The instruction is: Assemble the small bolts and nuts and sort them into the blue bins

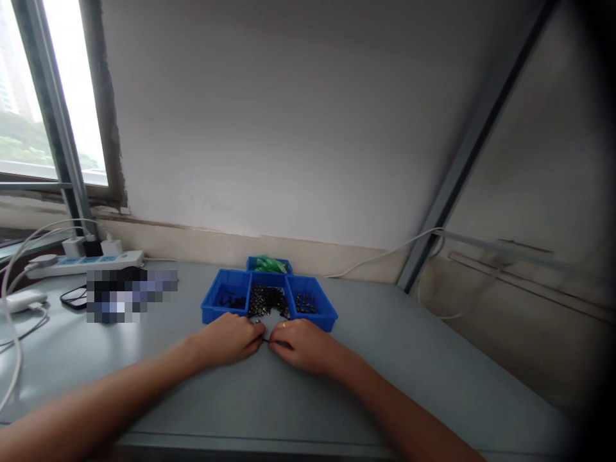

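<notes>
Both my hands rest on the grey table (385, 359), close together, just in front of a row of blue trays. My left hand (230, 339) has its fingers curled and pinched toward the right hand. My right hand (301, 344), with a ring on one finger, is also pinched. Between the fingertips lies a small dark part (265, 339), too small to name. The left blue tray (226, 299) holds a few dark pieces. The middle tray (267, 299) is full of small black parts, and the right tray (312, 303) holds some more.
A fourth blue tray (268, 264) with green items stands behind the row. At the left are a white power strip (81, 264) with plugs and cables, a white charger (22, 300) and a blurred-out object. A wall rises behind; a window is at the far left.
</notes>
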Action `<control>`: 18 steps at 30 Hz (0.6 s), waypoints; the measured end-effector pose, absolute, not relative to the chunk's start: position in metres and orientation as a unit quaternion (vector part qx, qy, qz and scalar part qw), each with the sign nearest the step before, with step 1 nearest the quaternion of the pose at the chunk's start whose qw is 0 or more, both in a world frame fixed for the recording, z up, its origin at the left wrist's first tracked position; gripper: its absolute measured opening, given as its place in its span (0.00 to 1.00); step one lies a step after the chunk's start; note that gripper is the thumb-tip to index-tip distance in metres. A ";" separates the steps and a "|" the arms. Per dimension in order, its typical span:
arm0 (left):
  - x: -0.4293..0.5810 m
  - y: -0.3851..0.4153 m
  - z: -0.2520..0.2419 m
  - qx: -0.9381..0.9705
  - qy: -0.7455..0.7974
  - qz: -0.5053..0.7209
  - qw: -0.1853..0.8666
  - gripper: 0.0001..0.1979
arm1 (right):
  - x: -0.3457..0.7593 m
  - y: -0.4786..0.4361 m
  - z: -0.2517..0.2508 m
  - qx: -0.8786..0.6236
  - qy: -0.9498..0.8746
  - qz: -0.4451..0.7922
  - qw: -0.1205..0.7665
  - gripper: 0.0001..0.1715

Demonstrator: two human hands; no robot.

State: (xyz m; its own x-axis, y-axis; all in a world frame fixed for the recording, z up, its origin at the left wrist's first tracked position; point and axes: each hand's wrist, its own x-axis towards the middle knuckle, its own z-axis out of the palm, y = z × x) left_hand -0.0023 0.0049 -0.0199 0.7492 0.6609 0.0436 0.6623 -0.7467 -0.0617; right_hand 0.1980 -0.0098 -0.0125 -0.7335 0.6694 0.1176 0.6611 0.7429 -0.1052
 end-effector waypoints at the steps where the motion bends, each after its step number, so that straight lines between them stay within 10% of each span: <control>1: -0.002 0.005 -0.019 -0.936 -0.351 -0.009 0.036 0.10 | 0.198 -0.010 -0.013 -0.356 -0.931 0.028 0.076 0.13; 18: -0.003 0.005 -0.021 -0.948 -0.315 -0.023 0.035 0.09 | 0.199 -0.008 -0.016 -0.367 -0.926 0.028 0.088 0.10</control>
State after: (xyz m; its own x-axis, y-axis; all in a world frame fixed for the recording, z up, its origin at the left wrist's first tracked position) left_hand -0.0028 0.0047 -0.0213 0.8011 0.5950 0.0650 0.5981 -0.7997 -0.0527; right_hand 0.1987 -0.0084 -0.0156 -0.7153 0.6840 0.1430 0.6742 0.7294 -0.1164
